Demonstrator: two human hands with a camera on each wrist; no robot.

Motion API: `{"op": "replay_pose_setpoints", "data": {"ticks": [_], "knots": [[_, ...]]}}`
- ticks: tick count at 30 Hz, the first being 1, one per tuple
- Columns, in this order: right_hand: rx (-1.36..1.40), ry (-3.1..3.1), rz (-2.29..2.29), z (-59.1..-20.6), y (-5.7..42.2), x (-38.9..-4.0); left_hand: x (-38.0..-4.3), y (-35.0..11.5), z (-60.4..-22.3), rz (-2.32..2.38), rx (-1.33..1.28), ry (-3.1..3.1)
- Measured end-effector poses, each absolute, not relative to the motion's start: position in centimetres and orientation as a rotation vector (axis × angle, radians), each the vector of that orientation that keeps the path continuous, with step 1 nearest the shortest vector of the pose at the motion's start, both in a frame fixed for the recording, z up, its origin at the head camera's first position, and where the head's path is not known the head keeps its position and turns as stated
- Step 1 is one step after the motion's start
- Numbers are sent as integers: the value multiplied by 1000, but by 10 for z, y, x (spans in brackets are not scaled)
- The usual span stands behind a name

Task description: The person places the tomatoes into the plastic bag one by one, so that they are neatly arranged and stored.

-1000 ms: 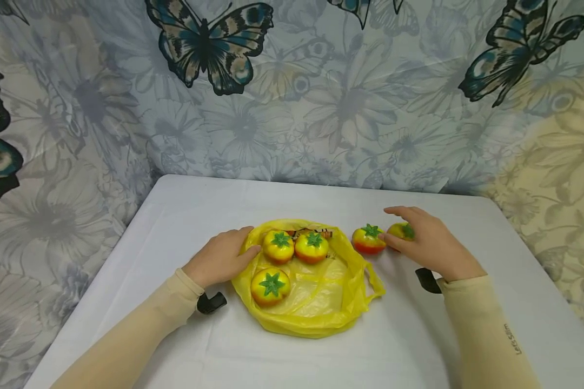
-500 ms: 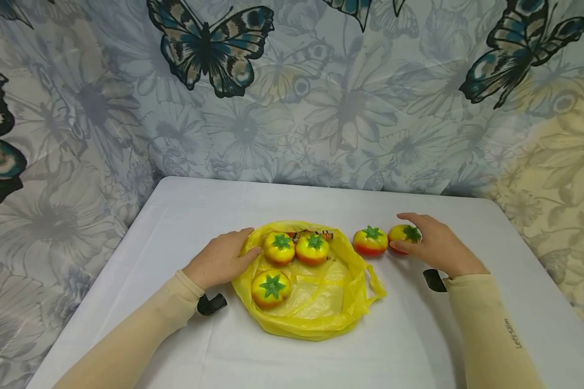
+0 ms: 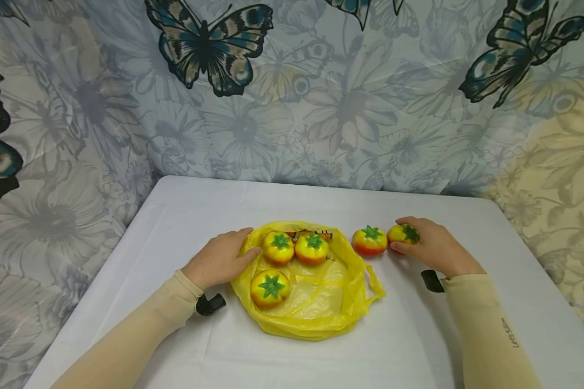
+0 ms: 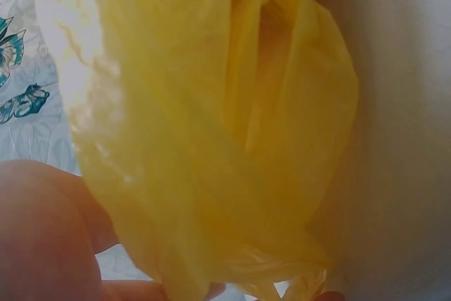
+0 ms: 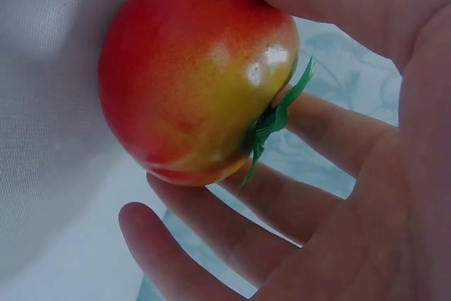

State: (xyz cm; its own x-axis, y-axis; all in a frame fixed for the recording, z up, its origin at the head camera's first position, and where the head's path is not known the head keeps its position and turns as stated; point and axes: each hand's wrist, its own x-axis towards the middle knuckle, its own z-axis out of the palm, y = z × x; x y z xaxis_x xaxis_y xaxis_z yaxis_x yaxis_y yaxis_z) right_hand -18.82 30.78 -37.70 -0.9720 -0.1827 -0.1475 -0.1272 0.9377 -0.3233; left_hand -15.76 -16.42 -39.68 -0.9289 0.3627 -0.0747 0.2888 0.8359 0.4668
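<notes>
A yellow plastic bag (image 3: 316, 300) lies spread open on the table, with three red-and-yellow tomatoes inside, one of them the front-left tomato (image 3: 270, 287). My left hand (image 3: 223, 258) grips the bag's left rim, the thumb on the inner side; thin plastic (image 4: 211, 139) fills most of the left wrist view. To the right of the bag, my right hand (image 3: 430, 244) holds another tomato (image 5: 190, 75) between thumb and fingers, low at the table. Its green leafy top faces the palm. Just left of it sits one more tomato (image 3: 369, 241), outside the bag.
The table (image 3: 224, 351) has a white cover. Behind it hangs patterned cloth (image 3: 350, 108) with butterflies and flowers. A loose bag handle (image 3: 373, 286) sticks out on the bag's right side.
My right hand has drawn back slightly to the right, and its fingers have closed round the far-right tomato. My left hand and the bag have stayed in place.
</notes>
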Motion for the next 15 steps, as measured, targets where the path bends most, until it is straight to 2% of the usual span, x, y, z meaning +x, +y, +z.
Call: {"op": "replay_pose_setpoints", "data": {"ticks": [15], "knots": [[-206,2935,-448,-356,311,-181,-157,-163,-395,695,499,2847]]}}
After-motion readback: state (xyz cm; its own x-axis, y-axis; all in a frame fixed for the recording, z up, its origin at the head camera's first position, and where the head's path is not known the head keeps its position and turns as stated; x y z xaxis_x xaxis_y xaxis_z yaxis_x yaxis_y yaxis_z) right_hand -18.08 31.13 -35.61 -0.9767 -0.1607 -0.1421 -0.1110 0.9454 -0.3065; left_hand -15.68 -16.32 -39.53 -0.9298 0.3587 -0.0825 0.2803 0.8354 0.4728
